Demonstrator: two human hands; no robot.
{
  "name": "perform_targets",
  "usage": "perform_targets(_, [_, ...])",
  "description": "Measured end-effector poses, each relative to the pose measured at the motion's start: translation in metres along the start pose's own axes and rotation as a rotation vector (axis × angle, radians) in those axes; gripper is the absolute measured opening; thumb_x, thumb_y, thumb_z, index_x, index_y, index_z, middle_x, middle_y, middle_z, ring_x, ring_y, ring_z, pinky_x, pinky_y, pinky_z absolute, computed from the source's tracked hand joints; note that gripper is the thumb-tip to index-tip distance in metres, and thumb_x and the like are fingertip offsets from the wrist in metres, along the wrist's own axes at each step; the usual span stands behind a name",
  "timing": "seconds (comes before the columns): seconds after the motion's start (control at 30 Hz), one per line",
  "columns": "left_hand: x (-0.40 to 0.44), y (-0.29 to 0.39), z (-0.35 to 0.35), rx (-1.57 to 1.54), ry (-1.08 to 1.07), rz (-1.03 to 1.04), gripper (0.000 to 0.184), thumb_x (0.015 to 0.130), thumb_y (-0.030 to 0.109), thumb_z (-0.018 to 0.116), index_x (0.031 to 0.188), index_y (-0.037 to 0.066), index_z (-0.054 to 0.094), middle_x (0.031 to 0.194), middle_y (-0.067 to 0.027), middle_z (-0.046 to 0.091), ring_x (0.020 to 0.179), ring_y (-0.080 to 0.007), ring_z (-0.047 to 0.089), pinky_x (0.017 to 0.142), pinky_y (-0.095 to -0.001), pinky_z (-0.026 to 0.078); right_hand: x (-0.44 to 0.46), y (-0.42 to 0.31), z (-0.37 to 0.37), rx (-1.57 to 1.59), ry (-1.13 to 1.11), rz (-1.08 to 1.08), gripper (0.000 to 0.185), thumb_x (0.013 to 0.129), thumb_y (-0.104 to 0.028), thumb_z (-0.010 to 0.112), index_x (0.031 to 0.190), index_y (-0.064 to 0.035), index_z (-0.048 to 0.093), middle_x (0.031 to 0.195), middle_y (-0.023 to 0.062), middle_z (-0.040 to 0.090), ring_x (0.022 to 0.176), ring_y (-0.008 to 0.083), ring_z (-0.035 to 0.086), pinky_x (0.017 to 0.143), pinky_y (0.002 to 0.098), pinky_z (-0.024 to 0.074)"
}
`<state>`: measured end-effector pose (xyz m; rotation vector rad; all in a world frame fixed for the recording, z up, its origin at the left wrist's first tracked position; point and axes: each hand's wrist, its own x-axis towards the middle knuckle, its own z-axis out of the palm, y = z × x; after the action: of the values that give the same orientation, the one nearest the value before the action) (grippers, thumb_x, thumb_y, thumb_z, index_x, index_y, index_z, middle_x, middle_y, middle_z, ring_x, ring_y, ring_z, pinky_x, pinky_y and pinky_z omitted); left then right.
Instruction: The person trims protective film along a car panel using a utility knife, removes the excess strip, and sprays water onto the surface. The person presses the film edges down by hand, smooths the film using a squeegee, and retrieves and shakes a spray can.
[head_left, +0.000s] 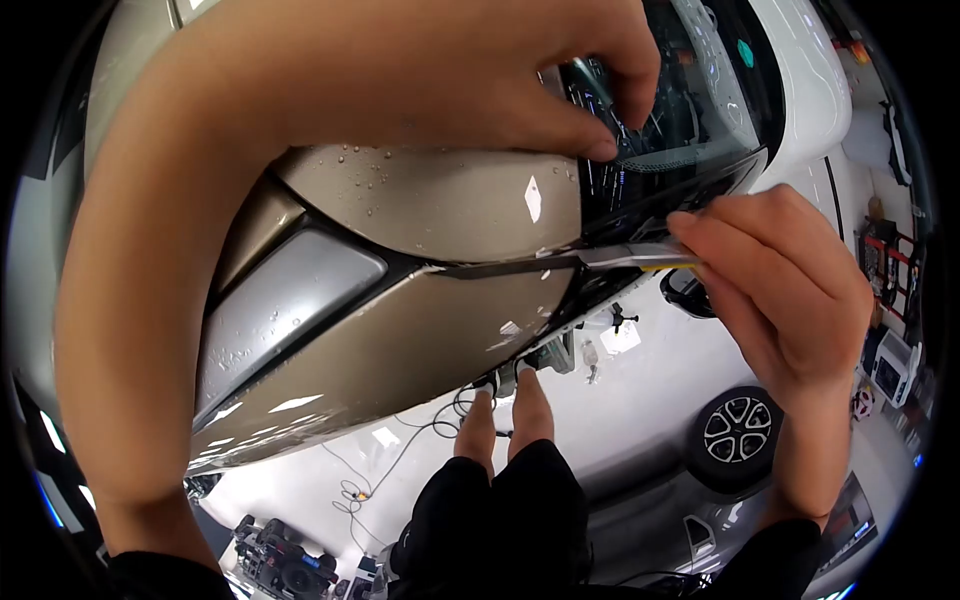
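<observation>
- The right hand is closed around the end of a slim silver tool with a yellow stripe, pinching it between thumb and fingers.
- The tool reaches out leftward in the picture from the fingertips, lying nearly flat along the seam between the tan hood and the tan side panel. Its far end is by the rear corner of the hood; whether it touches the paint is not clear.
- The left hand is above the hood's rear edge, up the picture from the tool and well apart from it. Its thumb and a curled finger stand apart near the base of the windscreen; whether they hold anything thin cannot be told.
- The left forearm crosses over the hood, which bears water drops.
- A silver-grey panel sits in a dark surround at the front end of the seam.
- A green sticker shows on the glass, beside white bodywork.
- Below, the person's legs in black shorts stand beside the car on a pale floor, near dark cables.
- A dark grey car with a spoked wheel is to the lower right.
</observation>
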<state>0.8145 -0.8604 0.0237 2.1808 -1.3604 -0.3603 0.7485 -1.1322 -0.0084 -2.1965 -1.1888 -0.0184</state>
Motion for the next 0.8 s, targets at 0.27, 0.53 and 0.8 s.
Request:
perform_targets(0.27, [0.001, 0.001, -0.008, 0.258, -0.229, -0.09, 0.029, 0.096, 0.024, 0.065, 0.111, -0.001, 0.07, 0.109, -0.0172, 0.069, 0.106, -0.0341, 0.064, 0.094, -0.0432, 0.052, 0.007, -0.006, 0.006, 0.011, -0.067, 0.092, 0.034, 0.068, 0.005, 0.074, 0.101, 0.0099, 0.071, 0.092, 0.0196, 0.067, 0.074, 0.0296, 0.063, 0.064, 0.0358, 0.0492])
perform_targets(0.53, [0.0, -0.002, 0.012, 0.215, -0.202, -0.047, 0.029, 0.097, 0.023, 0.064, 0.112, -0.001, 0.069, 0.11, -0.017, 0.069, 0.106, -0.0333, 0.064, 0.095, -0.0427, 0.052, 0.016, -0.01, 0.007, 0.058, -0.137, 0.131, 0.031, 0.069, 0.004, 0.07, 0.099, 0.0106, 0.07, 0.092, 0.0199, 0.068, 0.073, 0.0296, 0.064, 0.063, 0.0357, 0.0503])
perform_targets(0.8, [0.004, -0.005, 0.018, 0.2, -0.207, -0.023, 0.029, 0.097, 0.022, 0.064, 0.114, -0.001, 0.069, 0.111, -0.0167, 0.068, 0.107, -0.0324, 0.064, 0.095, -0.0423, 0.052, 0.009, -0.005, 0.014, 0.156, -0.136, 0.151, 0.027, 0.073, 0.003, 0.07, 0.099, 0.0107, 0.071, 0.092, 0.0199, 0.068, 0.072, 0.0286, 0.063, 0.061, 0.0349, 0.0494])
